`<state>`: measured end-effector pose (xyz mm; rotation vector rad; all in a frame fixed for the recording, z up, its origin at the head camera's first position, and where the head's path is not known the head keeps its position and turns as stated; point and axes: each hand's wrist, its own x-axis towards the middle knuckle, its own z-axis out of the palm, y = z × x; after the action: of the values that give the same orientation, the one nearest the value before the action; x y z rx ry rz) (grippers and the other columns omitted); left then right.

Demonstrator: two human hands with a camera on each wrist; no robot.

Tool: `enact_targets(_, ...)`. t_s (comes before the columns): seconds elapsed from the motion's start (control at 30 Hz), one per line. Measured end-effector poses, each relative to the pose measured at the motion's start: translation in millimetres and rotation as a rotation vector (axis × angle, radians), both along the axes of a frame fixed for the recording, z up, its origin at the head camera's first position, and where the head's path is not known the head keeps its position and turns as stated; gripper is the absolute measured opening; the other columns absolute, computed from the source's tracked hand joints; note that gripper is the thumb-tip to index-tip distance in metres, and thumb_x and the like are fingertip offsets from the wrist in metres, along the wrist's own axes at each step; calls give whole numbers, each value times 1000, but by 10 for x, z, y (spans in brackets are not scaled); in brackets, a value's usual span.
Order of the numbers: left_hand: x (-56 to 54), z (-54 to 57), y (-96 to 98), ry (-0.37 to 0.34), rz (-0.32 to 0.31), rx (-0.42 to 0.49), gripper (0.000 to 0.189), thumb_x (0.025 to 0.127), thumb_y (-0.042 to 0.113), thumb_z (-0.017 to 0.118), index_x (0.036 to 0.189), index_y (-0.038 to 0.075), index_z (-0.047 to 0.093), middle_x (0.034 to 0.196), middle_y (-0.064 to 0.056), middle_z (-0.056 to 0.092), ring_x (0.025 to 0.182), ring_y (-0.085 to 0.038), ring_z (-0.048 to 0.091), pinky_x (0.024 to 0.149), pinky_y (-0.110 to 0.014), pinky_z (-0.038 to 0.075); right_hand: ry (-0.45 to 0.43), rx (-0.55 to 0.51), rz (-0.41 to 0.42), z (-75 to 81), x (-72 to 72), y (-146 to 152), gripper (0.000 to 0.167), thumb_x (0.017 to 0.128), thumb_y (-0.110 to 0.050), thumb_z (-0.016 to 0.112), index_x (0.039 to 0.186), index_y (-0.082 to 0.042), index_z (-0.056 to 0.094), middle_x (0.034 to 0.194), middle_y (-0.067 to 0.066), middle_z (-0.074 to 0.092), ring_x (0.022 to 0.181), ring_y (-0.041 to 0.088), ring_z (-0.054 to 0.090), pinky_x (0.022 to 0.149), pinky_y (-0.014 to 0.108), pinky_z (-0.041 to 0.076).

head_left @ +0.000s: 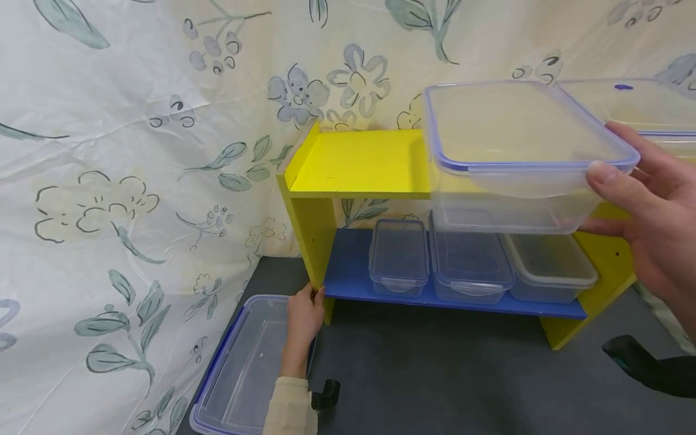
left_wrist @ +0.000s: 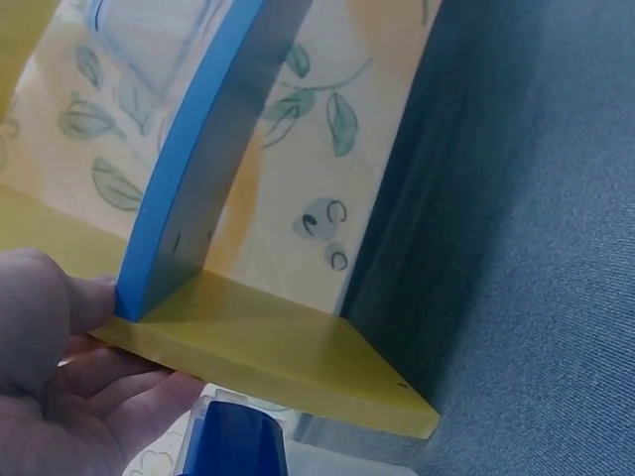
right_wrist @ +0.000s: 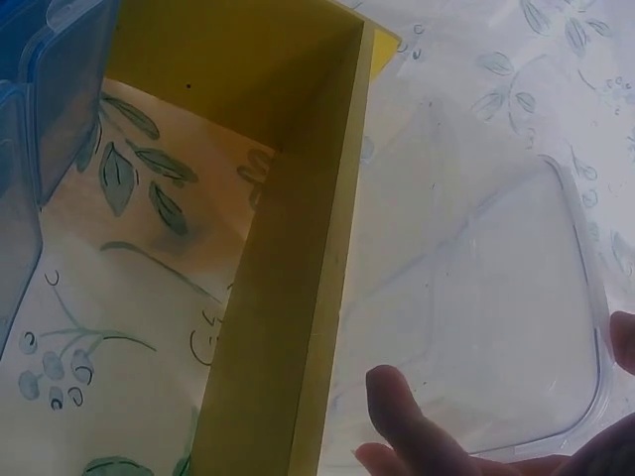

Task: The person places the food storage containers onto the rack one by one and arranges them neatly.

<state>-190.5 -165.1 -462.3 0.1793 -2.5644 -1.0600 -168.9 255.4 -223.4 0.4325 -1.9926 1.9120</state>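
My right hand (head_left: 663, 211) grips the right end of a clear food container (head_left: 516, 199) with a blue-rimmed lid, thumb on the rim. In the head view the container overlaps the right part of the yellow top board (head_left: 370, 160) of a small shelf. My left hand (head_left: 306, 311) holds the front edge of the shelf's yellow left side panel (head_left: 308, 229). In the left wrist view the thumb lies by the end of the blue lower board (left_wrist: 189, 169) and the fingers curl under the yellow panel. The right wrist view shows the held container (right_wrist: 496, 307) beside the yellow board's edge.
Three lidded containers stand on the blue board: a narrow one (head_left: 399, 257), a wider one (head_left: 472, 263) and a pale-lidded one (head_left: 551, 266). Another container (head_left: 631, 109) is at upper right. A large blue-edged container (head_left: 250, 362) lies left on the dark surface. Floral cloth (head_left: 136, 151) hangs behind.
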Motion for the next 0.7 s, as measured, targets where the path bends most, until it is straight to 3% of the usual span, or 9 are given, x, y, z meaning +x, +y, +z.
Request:
enact_targets(0.2, 5, -8, -7, 4, 0, -14, 19, 97, 19, 61, 85, 4, 64, 59, -4, 49, 51, -15, 44, 51, -28, 37, -35, 88, -85, 56, -48, -68, 58, 97, -10, 57, 149, -29, 38, 149, -1, 36, 107, 12, 48, 55, 22, 55)
enact_targets(0.33, 12, -17, -7, 9, -4, -15, 19, 97, 19, 60, 86, 4, 64, 59, -5, 50, 51, -15, 44, 51, -28, 37, -56, 210, -202, 90, -78, -100, 56, 99, -20, 55, 149, -33, 35, 145, -2, 40, 105, 12, 52, 57, 19, 54)
enact_targets(0.5, 13, -17, -11, 23, -7, -20, 18, 96, 18, 61, 85, 4, 63, 59, -5, 49, 51, -15, 43, 51, -28, 37, -97, 310, -307, 133, -90, -164, 56, 100, -33, 52, 151, -39, 29, 153, 1, 37, 119, 16, 50, 61, 10, 50)
enact_targets(0.7, 11, -23, -21, 28, -5, -22, 19, 96, 18, 61, 83, 5, 62, 58, -5, 50, 50, -14, 43, 50, -27, 36, -147, 421, -393, 210, -73, -265, 56, 99, -45, 44, 150, -45, 21, 157, -11, 32, 137, 27, 46, 90, 21, 45)
